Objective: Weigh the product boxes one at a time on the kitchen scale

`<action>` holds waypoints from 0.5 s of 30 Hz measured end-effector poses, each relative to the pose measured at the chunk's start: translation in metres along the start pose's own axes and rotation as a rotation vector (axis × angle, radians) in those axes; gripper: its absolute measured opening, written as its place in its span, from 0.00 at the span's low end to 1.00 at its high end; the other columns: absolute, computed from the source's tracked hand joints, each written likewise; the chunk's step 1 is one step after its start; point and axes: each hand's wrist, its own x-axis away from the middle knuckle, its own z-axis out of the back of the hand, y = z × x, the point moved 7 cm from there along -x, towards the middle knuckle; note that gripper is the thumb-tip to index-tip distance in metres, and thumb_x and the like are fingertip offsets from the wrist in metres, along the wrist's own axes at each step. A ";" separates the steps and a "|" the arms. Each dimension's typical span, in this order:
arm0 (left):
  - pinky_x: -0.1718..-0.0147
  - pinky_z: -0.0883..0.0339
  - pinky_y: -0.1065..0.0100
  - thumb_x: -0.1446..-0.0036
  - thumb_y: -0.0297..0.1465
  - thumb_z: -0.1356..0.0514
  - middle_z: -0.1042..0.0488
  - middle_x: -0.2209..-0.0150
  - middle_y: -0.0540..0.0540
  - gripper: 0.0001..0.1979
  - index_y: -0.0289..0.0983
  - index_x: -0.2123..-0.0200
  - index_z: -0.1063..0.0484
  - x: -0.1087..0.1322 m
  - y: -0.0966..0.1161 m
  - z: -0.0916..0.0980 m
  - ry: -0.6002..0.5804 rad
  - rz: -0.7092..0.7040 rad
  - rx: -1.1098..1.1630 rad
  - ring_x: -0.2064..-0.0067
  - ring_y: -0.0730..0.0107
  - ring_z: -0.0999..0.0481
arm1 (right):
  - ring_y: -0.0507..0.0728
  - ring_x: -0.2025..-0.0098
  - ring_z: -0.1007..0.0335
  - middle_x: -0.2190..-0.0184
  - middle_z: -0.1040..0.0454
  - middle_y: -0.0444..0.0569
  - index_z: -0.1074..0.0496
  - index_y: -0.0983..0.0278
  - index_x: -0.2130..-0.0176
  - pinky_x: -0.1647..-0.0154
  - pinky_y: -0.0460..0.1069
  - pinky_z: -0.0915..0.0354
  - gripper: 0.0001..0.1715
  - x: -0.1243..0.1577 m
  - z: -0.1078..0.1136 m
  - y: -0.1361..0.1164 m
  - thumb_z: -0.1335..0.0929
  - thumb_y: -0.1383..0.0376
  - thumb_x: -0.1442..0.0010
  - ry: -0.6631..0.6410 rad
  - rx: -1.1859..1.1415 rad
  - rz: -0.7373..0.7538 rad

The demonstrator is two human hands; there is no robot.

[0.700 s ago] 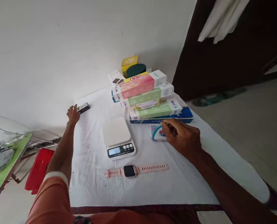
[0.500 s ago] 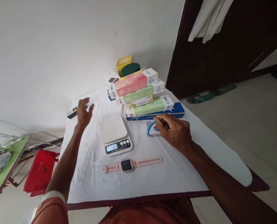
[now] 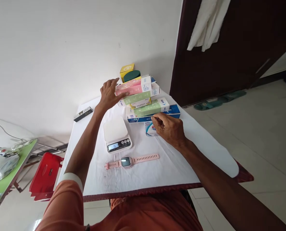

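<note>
L hand [image 3: 110, 93] holds the pink box [image 3: 133, 87]; R hand [image 3: 168, 128] is on a white-blue packet [image 3: 148, 129].
L thumb & fingers pinch the box end, on top of the carton stack at the table's far side. R fingers are curled on the packet beside the kitchen scale [image 3: 116, 134]; grip unclear.

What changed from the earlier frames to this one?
The left hand let go of the black box and swung right to the pink box atop the stack, gripping its end. The right hand stays on the white-and-blue packet; scale and pink watch unmoved.
</note>
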 end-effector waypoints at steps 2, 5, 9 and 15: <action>0.35 0.40 0.42 0.36 0.57 0.34 0.24 0.44 0.38 0.32 0.45 0.37 0.27 -0.012 -0.003 -0.004 -0.126 -0.036 0.007 0.37 0.43 0.30 | 0.52 0.76 0.28 0.77 0.22 0.43 0.26 0.61 0.67 0.73 0.46 0.40 0.14 -0.001 0.001 -0.001 0.34 0.63 0.28 0.016 0.001 0.009; 0.41 0.33 0.47 0.38 0.55 0.32 0.23 0.49 0.40 0.27 0.43 0.46 0.23 -0.018 -0.005 -0.004 -0.180 -0.045 0.086 0.43 0.47 0.26 | 0.52 0.76 0.28 0.76 0.22 0.44 0.26 0.61 0.67 0.72 0.47 0.40 0.15 -0.001 0.000 0.000 0.34 0.63 0.27 0.011 -0.005 -0.007; 0.47 0.28 0.55 0.42 0.53 0.28 0.25 0.47 0.39 0.28 0.40 0.49 0.25 0.003 -0.012 0.009 -0.100 0.010 0.279 0.47 0.54 0.25 | 0.52 0.76 0.28 0.76 0.22 0.44 0.26 0.61 0.68 0.73 0.47 0.41 0.15 0.000 0.000 0.001 0.34 0.63 0.27 0.004 -0.011 -0.022; 0.51 0.27 0.58 0.42 0.54 0.28 0.25 0.47 0.42 0.30 0.41 0.46 0.27 0.088 -0.027 0.059 0.053 0.113 0.316 0.49 0.57 0.24 | 0.53 0.74 0.26 0.74 0.20 0.45 0.26 0.60 0.66 0.72 0.48 0.40 0.15 0.001 -0.003 0.002 0.34 0.60 0.27 -0.052 -0.034 -0.043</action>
